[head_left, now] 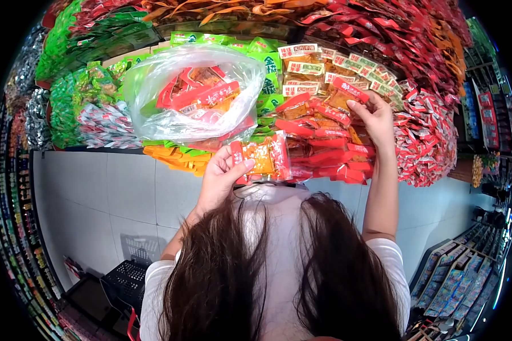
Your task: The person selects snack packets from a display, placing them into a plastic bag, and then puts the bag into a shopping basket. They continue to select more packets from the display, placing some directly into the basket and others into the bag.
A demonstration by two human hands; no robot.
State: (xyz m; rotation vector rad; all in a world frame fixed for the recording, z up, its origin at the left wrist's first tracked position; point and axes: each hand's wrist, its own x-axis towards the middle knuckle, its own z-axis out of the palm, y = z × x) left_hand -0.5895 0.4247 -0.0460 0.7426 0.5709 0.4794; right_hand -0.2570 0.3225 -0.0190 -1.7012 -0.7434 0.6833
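covered, cropped and too small to read

the left hand (219, 173) has fingertips hidden behind a red-ended clear snack packet (263, 160); the right hand (379, 118) covers one edge of a red-banded brown snack packet (342, 96). glare and folds on the clear plastic bag (145, 122) obscure some contents. long dark hair (210, 273) hides parts of the white shirt (401, 278), cut off below. print on the packets lining the far-left shelves (17, 227) is too small to read.

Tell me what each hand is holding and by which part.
The left hand holds a red-ended packet by its left end, thumb on the front. The right hand pinches a red-topped packet at its right edge.
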